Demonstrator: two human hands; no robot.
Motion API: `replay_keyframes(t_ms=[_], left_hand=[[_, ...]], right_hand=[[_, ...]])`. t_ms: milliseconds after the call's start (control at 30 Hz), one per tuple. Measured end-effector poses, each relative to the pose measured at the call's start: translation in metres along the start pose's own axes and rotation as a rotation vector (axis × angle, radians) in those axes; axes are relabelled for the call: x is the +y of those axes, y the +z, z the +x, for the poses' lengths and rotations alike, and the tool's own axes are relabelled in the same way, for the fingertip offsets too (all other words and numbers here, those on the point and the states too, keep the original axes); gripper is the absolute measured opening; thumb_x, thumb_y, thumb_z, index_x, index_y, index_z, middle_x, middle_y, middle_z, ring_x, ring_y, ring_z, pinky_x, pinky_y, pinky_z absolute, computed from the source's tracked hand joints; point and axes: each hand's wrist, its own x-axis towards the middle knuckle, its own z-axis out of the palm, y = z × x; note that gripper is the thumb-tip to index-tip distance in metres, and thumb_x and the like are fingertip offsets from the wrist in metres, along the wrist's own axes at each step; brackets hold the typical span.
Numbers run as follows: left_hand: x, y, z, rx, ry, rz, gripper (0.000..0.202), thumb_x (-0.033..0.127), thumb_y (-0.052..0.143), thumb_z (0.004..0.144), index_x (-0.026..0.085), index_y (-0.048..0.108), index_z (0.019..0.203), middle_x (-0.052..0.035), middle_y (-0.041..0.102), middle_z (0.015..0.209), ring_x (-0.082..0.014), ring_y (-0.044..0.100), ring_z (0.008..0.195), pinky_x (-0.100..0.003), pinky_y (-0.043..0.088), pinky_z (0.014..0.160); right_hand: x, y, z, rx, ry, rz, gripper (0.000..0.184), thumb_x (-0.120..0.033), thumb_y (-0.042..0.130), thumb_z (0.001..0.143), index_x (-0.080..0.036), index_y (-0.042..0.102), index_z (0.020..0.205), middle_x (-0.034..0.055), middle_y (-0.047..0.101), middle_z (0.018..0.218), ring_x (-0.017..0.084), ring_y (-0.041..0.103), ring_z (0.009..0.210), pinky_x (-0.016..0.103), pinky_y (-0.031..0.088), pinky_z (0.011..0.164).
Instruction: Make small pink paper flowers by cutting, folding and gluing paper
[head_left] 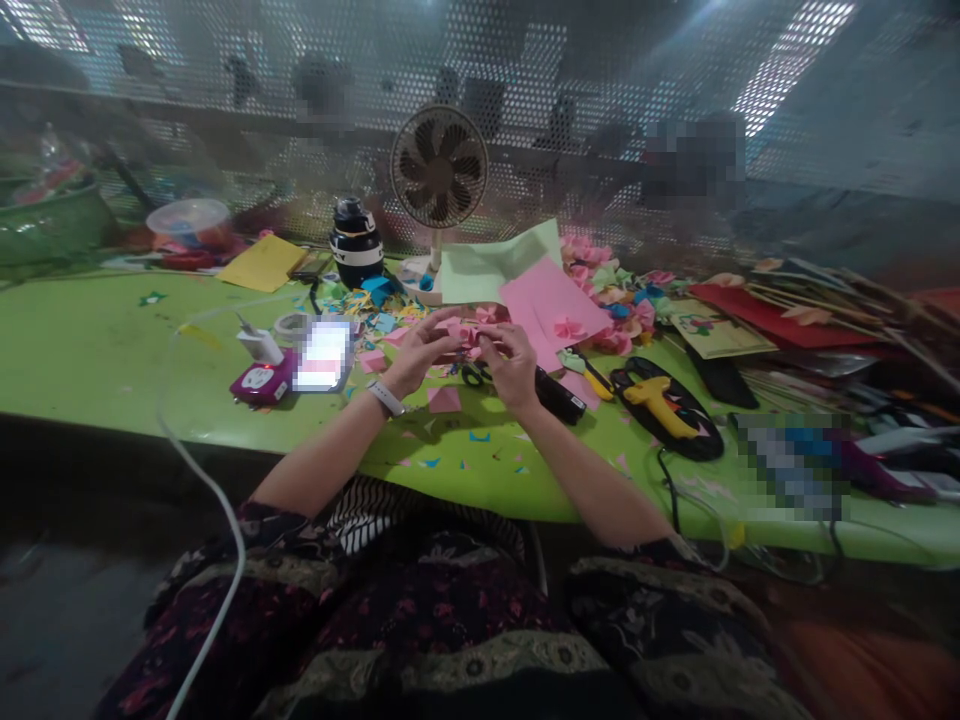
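Both hands meet over the middle of the green table, fingers closed on a pink paper flower. My left hand pinches it from the left, a watch on that wrist. From the right, my right hand grips the same flower with thumb and fingertips. Scissors lie just below the hands, their blades partly hidden. A pink paper square rests nearer the table's front edge. Behind my right hand are a large pink sheet and a pale green sheet.
A fan and a dark bottle stand at the back. Left lie a lit phone and a purple power socket. On the right, a yellow glue gun sits on a black tray, with paper flowers heaped behind.
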Motion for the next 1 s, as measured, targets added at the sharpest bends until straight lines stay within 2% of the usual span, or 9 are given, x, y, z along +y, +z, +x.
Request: replay_keyframes(t_ms=[67, 167, 333, 467, 600, 733, 833, 1000], left_hand=[[-0.002, 0.001, -0.001, 0.008, 0.07, 0.057, 0.053, 0.025, 0.086, 0.07, 0.022, 0.069, 0.12, -0.0026, 0.076, 0.094, -0.0161, 0.073, 0.086, -0.034, 0.058, 0.09], [-0.004, 0.002, 0.0, 0.033, 0.106, 0.069, 0.04, 0.028, 0.085, 0.069, 0.019, 0.075, 0.107, -0.005, 0.078, 0.097, -0.0178, 0.074, 0.088, -0.035, 0.059, 0.09], [-0.006, 0.001, 0.003, 0.033, 0.143, 0.07, 0.034, 0.031, 0.088, 0.064, 0.019, 0.081, 0.095, -0.0033, 0.078, 0.089, -0.0168, 0.073, 0.081, -0.033, 0.062, 0.083], [-0.008, 0.003, 0.004, 0.086, 0.117, 0.078, 0.03, 0.033, 0.09, 0.063, 0.016, 0.081, 0.085, -0.0044, 0.078, 0.083, -0.0173, 0.074, 0.079, -0.037, 0.062, 0.089], [-0.011, 0.004, 0.004, 0.135, 0.119, 0.073, 0.031, 0.034, 0.092, 0.062, 0.016, 0.08, 0.085, -0.0034, 0.078, 0.083, -0.0161, 0.074, 0.077, -0.038, 0.062, 0.09], [-0.012, 0.003, 0.005, 0.123, 0.153, 0.1, 0.03, 0.036, 0.091, 0.063, 0.016, 0.081, 0.084, -0.0041, 0.078, 0.082, -0.016, 0.073, 0.076, -0.037, 0.062, 0.088], [-0.012, 0.003, 0.005, 0.106, 0.2, 0.125, 0.032, 0.038, 0.09, 0.063, 0.017, 0.081, 0.084, -0.0045, 0.079, 0.084, -0.0169, 0.074, 0.078, -0.036, 0.063, 0.087], [-0.014, 0.002, 0.006, 0.162, 0.211, 0.154, 0.027, 0.036, 0.09, 0.064, 0.017, 0.082, 0.082, -0.0028, 0.078, 0.08, -0.0157, 0.072, 0.075, -0.033, 0.064, 0.083]], right_hand=[[0.002, 0.0, 0.0, 0.008, 0.015, -0.005, 0.022, -0.043, 0.064, 0.095, -0.026, 0.077, 0.102, 0.0081, 0.069, 0.108, 0.022, 0.066, 0.105, 0.038, 0.062, 0.085], [0.005, 0.001, 0.001, 0.009, 0.022, 0.001, 0.024, -0.043, 0.063, 0.095, -0.025, 0.077, 0.103, 0.0084, 0.07, 0.107, 0.021, 0.067, 0.102, 0.036, 0.062, 0.081], [0.008, 0.003, -0.001, 0.0, 0.014, 0.041, 0.023, -0.043, 0.066, 0.094, -0.026, 0.078, 0.102, 0.0077, 0.069, 0.105, 0.021, 0.067, 0.101, 0.037, 0.062, 0.083], [0.007, 0.006, -0.004, -0.027, 0.044, 0.069, 0.024, -0.046, 0.069, 0.091, -0.027, 0.08, 0.1, 0.0067, 0.067, 0.104, 0.02, 0.067, 0.099, 0.034, 0.062, 0.081], [0.006, 0.009, -0.007, -0.045, 0.031, 0.059, 0.027, -0.047, 0.067, 0.092, -0.026, 0.08, 0.104, 0.0064, 0.066, 0.101, 0.02, 0.067, 0.097, 0.034, 0.061, 0.081], [0.005, 0.009, -0.006, -0.044, -0.011, 0.045, 0.024, -0.042, 0.064, 0.094, -0.026, 0.079, 0.105, 0.0064, 0.069, 0.101, 0.02, 0.068, 0.095, 0.033, 0.061, 0.08], [0.005, 0.005, -0.003, -0.033, 0.02, 0.038, 0.023, -0.038, 0.064, 0.093, -0.023, 0.075, 0.108, 0.0071, 0.07, 0.108, 0.018, 0.069, 0.089, 0.034, 0.062, 0.078], [0.004, 0.002, 0.0, -0.008, 0.053, 0.015, 0.022, -0.038, 0.066, 0.092, -0.022, 0.07, 0.107, 0.0079, 0.069, 0.11, 0.017, 0.068, 0.087, 0.033, 0.061, 0.077]])
